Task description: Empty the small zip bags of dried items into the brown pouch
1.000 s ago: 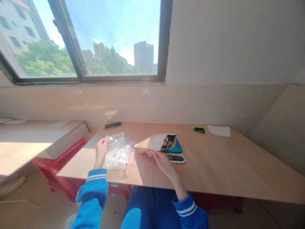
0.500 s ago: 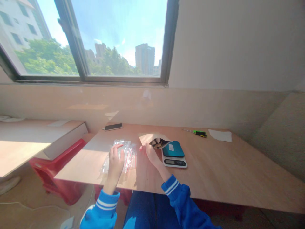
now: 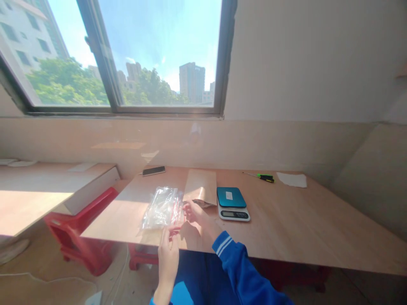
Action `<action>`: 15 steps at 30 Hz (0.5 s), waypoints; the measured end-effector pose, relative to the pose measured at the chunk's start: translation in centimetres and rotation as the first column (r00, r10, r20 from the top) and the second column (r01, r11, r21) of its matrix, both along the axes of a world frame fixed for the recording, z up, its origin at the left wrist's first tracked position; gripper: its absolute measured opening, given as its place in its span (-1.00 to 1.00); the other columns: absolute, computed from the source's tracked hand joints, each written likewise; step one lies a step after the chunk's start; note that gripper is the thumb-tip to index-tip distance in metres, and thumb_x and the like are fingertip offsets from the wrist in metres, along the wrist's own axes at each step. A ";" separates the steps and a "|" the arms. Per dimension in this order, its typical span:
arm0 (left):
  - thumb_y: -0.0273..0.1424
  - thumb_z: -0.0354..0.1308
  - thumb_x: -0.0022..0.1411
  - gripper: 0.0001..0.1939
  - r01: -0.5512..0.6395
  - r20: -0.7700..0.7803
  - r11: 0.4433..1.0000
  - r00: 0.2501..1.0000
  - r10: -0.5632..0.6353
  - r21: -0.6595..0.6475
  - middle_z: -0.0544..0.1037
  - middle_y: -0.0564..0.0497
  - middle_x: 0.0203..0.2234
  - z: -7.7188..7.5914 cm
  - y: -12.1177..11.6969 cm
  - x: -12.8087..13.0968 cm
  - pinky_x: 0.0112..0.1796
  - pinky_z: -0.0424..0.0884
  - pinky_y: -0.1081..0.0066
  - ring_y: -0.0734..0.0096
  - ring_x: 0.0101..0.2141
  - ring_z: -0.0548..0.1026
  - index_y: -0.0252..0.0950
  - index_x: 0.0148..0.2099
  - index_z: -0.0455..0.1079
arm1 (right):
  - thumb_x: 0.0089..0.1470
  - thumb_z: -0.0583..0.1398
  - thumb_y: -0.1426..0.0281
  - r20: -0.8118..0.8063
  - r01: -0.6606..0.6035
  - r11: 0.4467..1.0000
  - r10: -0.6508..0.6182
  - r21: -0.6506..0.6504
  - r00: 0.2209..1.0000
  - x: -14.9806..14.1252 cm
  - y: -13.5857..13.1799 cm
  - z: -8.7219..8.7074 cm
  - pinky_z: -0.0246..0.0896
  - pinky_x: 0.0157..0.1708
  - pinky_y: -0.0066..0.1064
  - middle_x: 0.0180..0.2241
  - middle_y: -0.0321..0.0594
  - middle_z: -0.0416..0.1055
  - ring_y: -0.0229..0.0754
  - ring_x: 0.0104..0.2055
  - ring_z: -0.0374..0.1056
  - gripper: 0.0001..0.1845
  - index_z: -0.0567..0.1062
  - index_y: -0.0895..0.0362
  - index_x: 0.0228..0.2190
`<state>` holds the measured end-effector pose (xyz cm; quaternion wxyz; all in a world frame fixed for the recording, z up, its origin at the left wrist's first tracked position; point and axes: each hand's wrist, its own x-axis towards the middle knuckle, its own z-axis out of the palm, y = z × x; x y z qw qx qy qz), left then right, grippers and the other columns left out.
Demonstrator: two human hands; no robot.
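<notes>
Sunlight from a wide window (image 3: 143, 55) falls across a pale wooden desk (image 3: 286, 220) set against a beige wall. Near its front edge lies a heap of clear plastic bags (image 3: 162, 207) with red strips along one side; how many bags are in the heap cannot be made out. Just beside them, toward the wall, a brown paper pouch (image 3: 201, 186) lies flat, its near end partly covered by the person's fingers, so what is inside is hidden. The right hand (image 3: 197, 214) rests at the right edge of the bags with fingers spread and loosely curled; whether it pinches anything cannot be told. The left hand (image 3: 168, 250) is raised at the desk's front edge just below the bags, fingers together and pointing up, its tips near the bags; whether it grips something is also unclear. Its wrist is cut off by the bottom of the view. A blue-topped kitchen scale (image 3: 232, 203) sits just right of the pouch, its display unreadable. Farther back lie a phone (image 3: 154, 170), a green-handled screwdriver (image 3: 262, 176) and a sheet of paper (image 3: 291, 179). A red stool (image 3: 79, 228) shows only partly under the desk.
</notes>
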<state>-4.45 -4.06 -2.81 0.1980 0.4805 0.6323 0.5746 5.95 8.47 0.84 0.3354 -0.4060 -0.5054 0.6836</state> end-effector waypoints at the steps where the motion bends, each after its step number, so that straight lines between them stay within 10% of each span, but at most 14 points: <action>1: -0.38 -0.08 0.14 -0.77 0.001 0.005 1.000 1.000 0.000 -0.023 0.55 -0.08 -0.33 -0.2 -0.4 -0.1 -0.23 0.44 0.24 0.22 -0.28 0.54 -0.25 -0.26 0.40 | 0.22 0.12 0.23 0.002 -0.014 1.000 0.014 0.005 1.000 1.1 -0.6 0.1 0.34 -0.40 -0.40 -0.31 -0.22 0.43 -0.29 -0.38 0.36 -0.71 0.45 0.22 -0.22; 6: -0.41 -0.10 0.05 -0.76 -0.007 -0.029 0.989 1.000 0.003 -0.145 0.53 -0.02 -0.51 -0.9 -0.9 -0.8 -0.36 0.44 0.30 0.25 -0.44 0.53 -0.23 -0.36 0.39 | 0.06 0.12 0.09 -0.003 0.141 0.978 -0.142 0.154 0.990 10.5 -3.9 -1.1 -0.15 -0.67 -0.51 -0.65 -0.38 0.22 -0.38 -0.64 0.04 -0.59 0.41 0.17 -0.56; 9: -0.40 -0.12 0.02 -0.78 0.018 -0.104 0.989 0.994 -0.033 -0.144 0.50 0.01 -0.56 -0.7 0.5 -1.1 -0.35 0.43 0.32 0.27 -0.46 0.51 -0.21 -0.45 0.36 | -0.10 0.15 -0.03 0.035 0.591 0.740 -0.632 0.321 0.774 17.0 -4.8 -2.9 -0.16 -0.67 -0.47 -0.68 -0.38 0.18 -0.34 -0.65 0.02 -0.55 0.38 0.13 -0.60; 15: -0.43 -0.12 0.03 -0.82 0.031 -0.112 0.983 0.992 -0.052 -0.180 0.34 0.10 -0.65 -1.3 5.3 -1.3 -0.44 0.37 0.42 0.37 -0.53 0.41 -0.21 -0.49 0.30 | -0.11 -0.01 -0.18 0.066 0.792 0.497 -0.858 0.356 0.509 23.5 -4.7 -6.8 -0.18 -0.70 -0.44 -0.71 -0.45 0.08 -0.33 -0.71 -0.07 -0.45 0.25 0.06 -0.58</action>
